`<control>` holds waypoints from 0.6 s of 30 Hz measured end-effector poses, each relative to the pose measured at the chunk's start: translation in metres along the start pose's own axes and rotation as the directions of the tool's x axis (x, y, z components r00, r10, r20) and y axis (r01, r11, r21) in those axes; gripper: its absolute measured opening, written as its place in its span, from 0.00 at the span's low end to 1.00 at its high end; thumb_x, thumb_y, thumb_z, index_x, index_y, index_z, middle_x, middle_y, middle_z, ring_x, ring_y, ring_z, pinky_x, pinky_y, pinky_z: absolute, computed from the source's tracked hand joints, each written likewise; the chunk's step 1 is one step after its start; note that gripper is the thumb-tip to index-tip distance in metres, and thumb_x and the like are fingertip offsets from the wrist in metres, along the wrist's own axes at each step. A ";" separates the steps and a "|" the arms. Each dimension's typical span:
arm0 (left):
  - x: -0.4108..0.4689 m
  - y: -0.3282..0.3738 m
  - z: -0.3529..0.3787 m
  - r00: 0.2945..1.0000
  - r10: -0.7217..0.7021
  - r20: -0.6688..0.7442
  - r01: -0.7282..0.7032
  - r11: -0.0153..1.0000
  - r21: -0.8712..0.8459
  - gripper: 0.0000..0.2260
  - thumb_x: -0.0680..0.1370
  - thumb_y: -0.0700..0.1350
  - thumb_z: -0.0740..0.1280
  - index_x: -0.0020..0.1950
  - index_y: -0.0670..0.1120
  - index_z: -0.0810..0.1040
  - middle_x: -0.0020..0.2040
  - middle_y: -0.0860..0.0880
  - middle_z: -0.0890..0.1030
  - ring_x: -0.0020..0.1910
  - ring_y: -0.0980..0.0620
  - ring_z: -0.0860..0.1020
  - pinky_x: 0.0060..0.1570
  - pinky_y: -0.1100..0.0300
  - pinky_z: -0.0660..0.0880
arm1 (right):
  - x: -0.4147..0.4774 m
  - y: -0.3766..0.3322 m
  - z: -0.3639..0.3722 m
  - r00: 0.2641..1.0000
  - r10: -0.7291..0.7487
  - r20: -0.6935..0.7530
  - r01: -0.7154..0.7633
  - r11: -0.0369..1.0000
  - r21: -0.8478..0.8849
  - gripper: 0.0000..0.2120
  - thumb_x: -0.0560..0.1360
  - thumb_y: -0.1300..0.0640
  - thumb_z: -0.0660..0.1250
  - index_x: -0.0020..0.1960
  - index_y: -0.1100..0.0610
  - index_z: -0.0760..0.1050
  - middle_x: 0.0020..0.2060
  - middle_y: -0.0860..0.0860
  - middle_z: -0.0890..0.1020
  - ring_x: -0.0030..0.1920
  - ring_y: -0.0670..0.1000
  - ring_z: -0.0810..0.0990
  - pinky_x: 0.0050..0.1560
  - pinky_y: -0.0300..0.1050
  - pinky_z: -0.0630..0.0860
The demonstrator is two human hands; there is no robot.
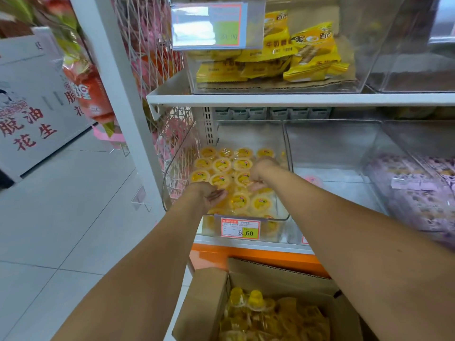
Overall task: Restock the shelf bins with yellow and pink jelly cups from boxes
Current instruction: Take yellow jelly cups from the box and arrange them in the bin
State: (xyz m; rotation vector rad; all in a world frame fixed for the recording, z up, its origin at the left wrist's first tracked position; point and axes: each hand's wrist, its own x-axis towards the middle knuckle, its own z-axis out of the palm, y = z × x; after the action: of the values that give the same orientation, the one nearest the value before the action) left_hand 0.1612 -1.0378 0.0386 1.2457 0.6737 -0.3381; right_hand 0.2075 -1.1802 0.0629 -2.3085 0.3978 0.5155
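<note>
Levelling the yellow jelly cups in the clear bin is the step I judge to be in hand; both hands are inside it, over the front rows.

Left hand: at 9 o'clock of the pile, fingers straight and pressed together, lying flat against the cups, gripping nothing that I can see.

Right hand: at 3 o'clock of the pile, fingers bent down toward the cups. It is blurred, so I cannot tell whether they pinch one or merely touch.

Cups lie lid-up in rough rows, covering the bin floor from back to front, behind the price tag.

Cardboard box: at 6 o'clock of the bin, open, with more yellow cups loose inside. The yellow stage looks unfinished.

Neighbouring bin: at 3 o'clock, holds one pink cup and little else that I can see.

Next move, my estimate: draw both hands out, drop to the box, gather a handful and lift it over the bin's front edge. This needs a gentle grip, as the cups look soft-walled and slippery.
</note>
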 end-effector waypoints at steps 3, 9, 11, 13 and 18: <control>-0.001 0.001 -0.001 1.000 -0.007 -0.008 0.007 1.000 -0.025 0.06 0.80 0.32 0.58 0.57 0.35 0.69 0.38 0.39 0.75 0.35 0.47 0.76 0.18 0.60 0.75 | 0.002 0.005 0.005 0.998 0.061 -0.023 -0.061 0.997 -0.037 0.10 0.79 0.62 0.63 0.57 0.67 0.70 0.13 0.50 0.72 0.25 0.46 0.81 0.15 0.30 0.64; -0.006 0.002 0.004 0.999 -0.014 0.038 0.015 0.999 -0.034 0.10 0.81 0.32 0.57 0.61 0.35 0.69 0.40 0.39 0.75 0.41 0.46 0.77 0.27 0.61 0.78 | 0.010 0.006 0.007 0.998 0.065 0.003 -0.065 0.993 0.097 0.12 0.79 0.60 0.62 0.38 0.62 0.72 0.14 0.46 0.73 0.14 0.42 0.71 0.32 0.36 0.77; -0.008 0.003 0.003 0.999 -0.006 0.038 0.004 0.999 0.053 0.14 0.81 0.32 0.56 0.67 0.32 0.67 0.40 0.40 0.74 0.54 0.45 0.79 0.49 0.60 0.78 | 0.001 0.005 0.009 0.994 0.099 -0.041 -0.097 0.994 0.057 0.11 0.79 0.58 0.64 0.52 0.67 0.73 0.19 0.51 0.78 0.17 0.44 0.76 0.29 0.36 0.77; -0.011 0.003 0.001 0.999 -0.006 0.044 0.000 0.991 0.136 0.16 0.81 0.32 0.56 0.69 0.32 0.64 0.40 0.40 0.75 0.55 0.45 0.78 0.59 0.54 0.71 | -0.012 0.001 0.009 0.989 0.033 -0.141 -0.044 0.996 -0.073 0.15 0.78 0.62 0.63 0.62 0.66 0.71 0.28 0.53 0.81 0.23 0.47 0.79 0.21 0.33 0.72; -0.032 0.009 -0.005 0.934 0.340 -0.110 -0.205 0.762 0.615 0.15 0.77 0.35 0.64 0.63 0.33 0.72 0.55 0.35 0.79 0.52 0.39 0.80 0.51 0.49 0.79 | -0.047 0.002 -0.007 0.924 -0.296 -0.243 0.216 0.927 -0.306 0.05 0.75 0.64 0.62 0.45 0.61 0.77 0.48 0.57 0.83 0.50 0.55 0.82 0.40 0.41 0.74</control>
State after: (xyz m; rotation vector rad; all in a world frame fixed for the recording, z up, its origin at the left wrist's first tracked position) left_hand 0.1407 -1.0342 0.0655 1.9909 0.5692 -0.1682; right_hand 0.1670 -1.1805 0.0885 -2.6647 0.1551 0.1065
